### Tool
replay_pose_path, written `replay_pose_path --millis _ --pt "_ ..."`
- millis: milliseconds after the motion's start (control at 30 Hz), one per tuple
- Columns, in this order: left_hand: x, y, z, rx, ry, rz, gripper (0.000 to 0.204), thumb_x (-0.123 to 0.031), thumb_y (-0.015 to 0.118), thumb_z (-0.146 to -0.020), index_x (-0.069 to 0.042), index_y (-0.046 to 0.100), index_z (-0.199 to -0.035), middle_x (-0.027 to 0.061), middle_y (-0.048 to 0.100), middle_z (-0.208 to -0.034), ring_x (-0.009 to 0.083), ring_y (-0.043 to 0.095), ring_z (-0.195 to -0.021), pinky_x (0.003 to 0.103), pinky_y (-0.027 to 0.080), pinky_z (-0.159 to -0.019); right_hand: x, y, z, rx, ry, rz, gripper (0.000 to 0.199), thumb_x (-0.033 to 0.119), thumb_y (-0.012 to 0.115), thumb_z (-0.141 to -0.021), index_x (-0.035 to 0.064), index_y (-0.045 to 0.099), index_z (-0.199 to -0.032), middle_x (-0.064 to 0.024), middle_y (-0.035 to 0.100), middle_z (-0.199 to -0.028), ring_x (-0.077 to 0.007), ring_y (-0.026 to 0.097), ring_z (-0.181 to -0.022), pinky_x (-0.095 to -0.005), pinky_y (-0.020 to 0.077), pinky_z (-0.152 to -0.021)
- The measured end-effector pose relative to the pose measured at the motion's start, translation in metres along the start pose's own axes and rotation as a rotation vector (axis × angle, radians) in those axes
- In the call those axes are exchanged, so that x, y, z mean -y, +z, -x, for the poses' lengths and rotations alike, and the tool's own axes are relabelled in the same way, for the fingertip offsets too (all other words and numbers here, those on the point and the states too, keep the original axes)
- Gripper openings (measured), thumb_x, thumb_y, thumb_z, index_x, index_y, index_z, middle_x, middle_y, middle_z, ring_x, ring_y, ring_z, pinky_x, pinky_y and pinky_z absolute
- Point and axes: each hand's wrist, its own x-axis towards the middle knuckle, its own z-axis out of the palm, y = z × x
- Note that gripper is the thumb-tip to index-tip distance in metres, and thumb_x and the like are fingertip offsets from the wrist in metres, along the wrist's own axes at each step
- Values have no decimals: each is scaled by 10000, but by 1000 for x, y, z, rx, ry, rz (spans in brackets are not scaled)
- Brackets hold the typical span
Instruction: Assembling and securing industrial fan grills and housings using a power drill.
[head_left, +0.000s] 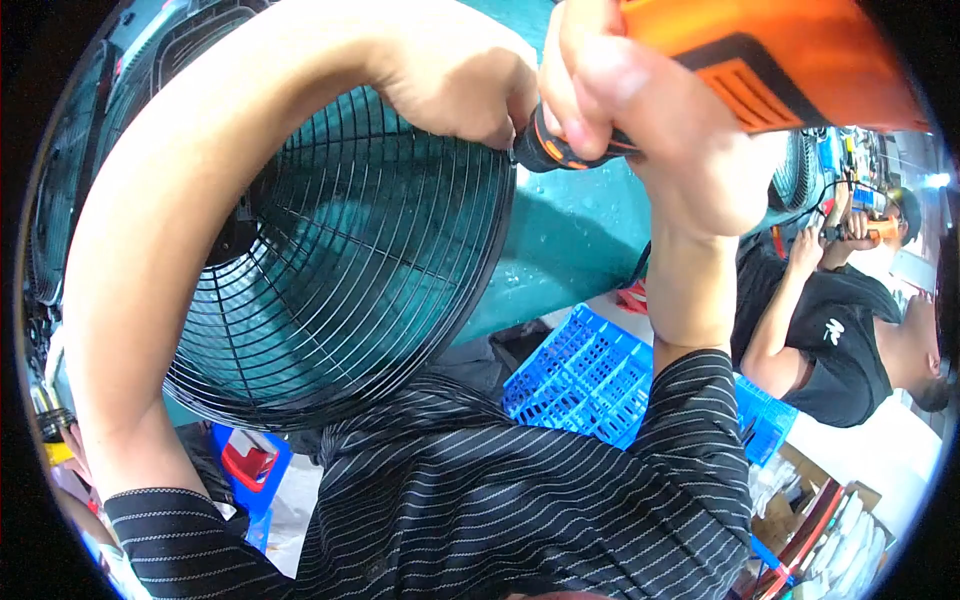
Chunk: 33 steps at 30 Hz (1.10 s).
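A round black wire fan grille [345,265] lies in front of me on a teal work surface [565,255]. My left arm reaches across it, and my left hand [462,85] is closed at the grille's right rim. Its fingertips pinch beside the tool's tip; what is between them is hidden. Wrapped around an orange and black power screwdriver [800,60] is my right hand [665,125]. The screwdriver's black nose points left and meets the rim right next to my left fingers. The bit itself is too small to make out.
Below the surface's near edge stands a blue plastic basket [580,375]. A blue bin [268,465] with red pieces is at lower left. On the right a co-worker in a black shirt [830,330] holds another orange power tool [882,232]. More black grilles [185,35] stand at far left.
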Motion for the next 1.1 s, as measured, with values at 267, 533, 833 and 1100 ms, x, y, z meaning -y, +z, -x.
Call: replay_pose_path --millis 267,533,833,1100 --pt "-28 16 -16 70 -535 -424 327 -154 663 -867 -23 647 -1167 182 663 -1144 336 620 -1094 409 486 -973 29 -22 8 -81 544 -214 281 118 582 -864 -44 497 -1078 -81 493 -728 -177 514 -606 -324 444 -604" --pt "-143 121 92 -541 -611 -965 655 -377 792 -736 -75 588 -1280 165 563 -1336 361 529 -1251 501 398 -1065 97 -12 71 -667 541 -43 393 50 582 -886 -24 463 -1253 -50 480 -778 -142 472 -633 -305 404 -638" --pt "-173 280 124 -954 -890 -890 972 -521 813 -625 -82 466 -1420 230 346 -1523 423 308 -1425 604 176 -1176 110 21 103 -775 409 293 361 6 542 -948 -91 424 -1275 -75 502 -791 -144 491 -675 -281 443 -670" --pt "-160 289 140 -1010 -704 -907 960 -427 871 -575 -88 502 -1394 195 400 -1492 378 351 -1407 606 218 -1159 120 44 75 -805 338 396 189 59 686 -879 -30 525 -922 -112 567 -726 -195 555 -586 -307 490 -537"
